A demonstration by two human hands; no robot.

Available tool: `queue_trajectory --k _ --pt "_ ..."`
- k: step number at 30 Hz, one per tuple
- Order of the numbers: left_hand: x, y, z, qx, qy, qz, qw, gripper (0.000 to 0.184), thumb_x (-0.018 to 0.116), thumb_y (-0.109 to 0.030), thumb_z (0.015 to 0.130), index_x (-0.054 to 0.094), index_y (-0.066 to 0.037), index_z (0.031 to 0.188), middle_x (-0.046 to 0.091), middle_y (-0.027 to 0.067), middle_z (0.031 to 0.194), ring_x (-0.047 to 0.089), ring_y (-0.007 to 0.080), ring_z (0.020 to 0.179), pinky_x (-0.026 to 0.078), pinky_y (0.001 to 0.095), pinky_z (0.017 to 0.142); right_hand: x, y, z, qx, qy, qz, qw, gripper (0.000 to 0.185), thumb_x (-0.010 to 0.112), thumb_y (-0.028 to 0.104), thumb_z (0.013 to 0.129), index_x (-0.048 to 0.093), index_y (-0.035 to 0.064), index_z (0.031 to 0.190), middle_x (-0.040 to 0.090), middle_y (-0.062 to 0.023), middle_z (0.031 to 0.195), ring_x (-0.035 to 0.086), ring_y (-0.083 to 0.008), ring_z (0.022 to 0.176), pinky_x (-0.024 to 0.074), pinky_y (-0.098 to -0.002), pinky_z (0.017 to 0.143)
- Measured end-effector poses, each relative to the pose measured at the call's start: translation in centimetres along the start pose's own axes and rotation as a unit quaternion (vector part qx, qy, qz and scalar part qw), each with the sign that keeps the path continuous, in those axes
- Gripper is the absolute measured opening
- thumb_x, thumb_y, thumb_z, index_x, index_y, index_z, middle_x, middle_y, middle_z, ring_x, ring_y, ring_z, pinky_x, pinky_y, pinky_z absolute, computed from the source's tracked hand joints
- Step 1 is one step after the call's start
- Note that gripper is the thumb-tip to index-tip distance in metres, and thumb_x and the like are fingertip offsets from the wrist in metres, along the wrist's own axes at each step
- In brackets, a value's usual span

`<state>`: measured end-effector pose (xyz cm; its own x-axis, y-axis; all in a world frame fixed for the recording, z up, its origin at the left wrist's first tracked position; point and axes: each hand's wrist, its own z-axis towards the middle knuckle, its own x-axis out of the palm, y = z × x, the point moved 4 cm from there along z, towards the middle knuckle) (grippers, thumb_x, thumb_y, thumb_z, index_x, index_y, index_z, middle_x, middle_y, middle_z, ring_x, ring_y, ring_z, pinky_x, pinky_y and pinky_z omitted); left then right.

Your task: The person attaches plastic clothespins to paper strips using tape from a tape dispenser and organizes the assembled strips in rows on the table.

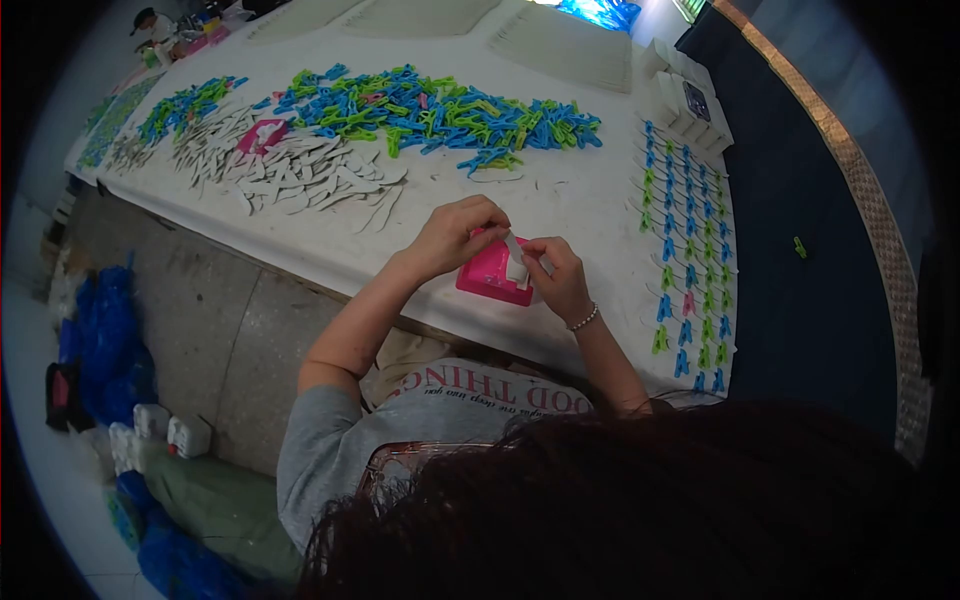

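A pink box-like holder sits near the table's front edge, below both hands. Over it, a thin whitish strip runs between my fingers. My left hand pinches the strip at its upper end, thumb and fingers closed. My right hand, with a beaded bracelet at the wrist, has its fingers closed at the strip's right side. A white piece below the strip partly covers the holder; I cannot tell whether the two are joined. Left of the hands lies a heap of pale, curved flat strips.
Blue and green clothespins are piled along the middle of the white table. Rows of clothespins with pale strips lie at the right, below stacked white boxes. A second pink holder sits among the strips. Another person is far left.
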<state>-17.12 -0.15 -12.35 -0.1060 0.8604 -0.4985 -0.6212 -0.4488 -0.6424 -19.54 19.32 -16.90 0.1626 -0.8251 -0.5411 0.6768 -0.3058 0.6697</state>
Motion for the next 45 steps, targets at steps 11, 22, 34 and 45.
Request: queue_trajectory --k 11,22,34,45 --pt "-0.1 1.8 -2.0 -0.048 0.021 0.009 0.999 0.010 0.067 -0.006 0.080 0.061 -0.006 0.088 0.062 0.0087 0.084 0.063 0.0255 0.075 0.051 0.0338 0.065 0.1 -0.1 -0.1 -0.062 0.008 -0.063 0.996 0.015 0.067 0.001 0.077 0.064 0.0017 0.091 0.062 -0.0108 0.086 0.060 -0.0269 0.081 0.0494 -0.0353 0.073" --pt "4.2 2.7 -1.5 0.006 0.086 0.047 0.995 0.009 0.069 -0.013 0.076 0.063 -0.008 0.080 0.061 0.0082 0.080 0.058 0.0300 0.082 0.046 0.0411 0.072 -2.8 -0.2 -1.2 -0.078 -0.026 -0.169 0.982 0.019 0.064 0.001 0.069 0.061 0.0054 0.088 0.060 -0.0100 0.087 0.057 -0.0289 0.082 0.0459 -0.0398 0.075" --pt "5.1 1.7 -1.0 -0.049 0.024 -0.056 0.997 0.013 0.072 -0.016 0.077 0.061 -0.008 0.079 0.063 0.0081 0.084 0.057 0.0295 0.084 0.045 0.0388 0.075 0.1 -2.0 0.1 0.114 -0.007 0.283 0.952 0.035 0.061 -0.005 0.083 0.048 0.0015 0.115 0.054 -0.0033 0.099 0.052 -0.0110 0.094 0.0448 -0.0261 0.085" --pt "0.8 0.1 -0.2 -0.035 0.016 -0.068 0.997 0.033 0.070 -0.011 0.074 0.058 -0.007 0.104 0.060 0.0076 0.097 0.054 0.0268 0.097 0.044 0.0360 0.085 1.6 -0.6 0.4 0.022 -0.003 0.030 0.999 0.031 0.062 -0.002 0.073 0.057 0.0045 0.103 0.059 -0.0072 0.086 0.058 -0.0223 0.079 0.0456 -0.0341 0.075"
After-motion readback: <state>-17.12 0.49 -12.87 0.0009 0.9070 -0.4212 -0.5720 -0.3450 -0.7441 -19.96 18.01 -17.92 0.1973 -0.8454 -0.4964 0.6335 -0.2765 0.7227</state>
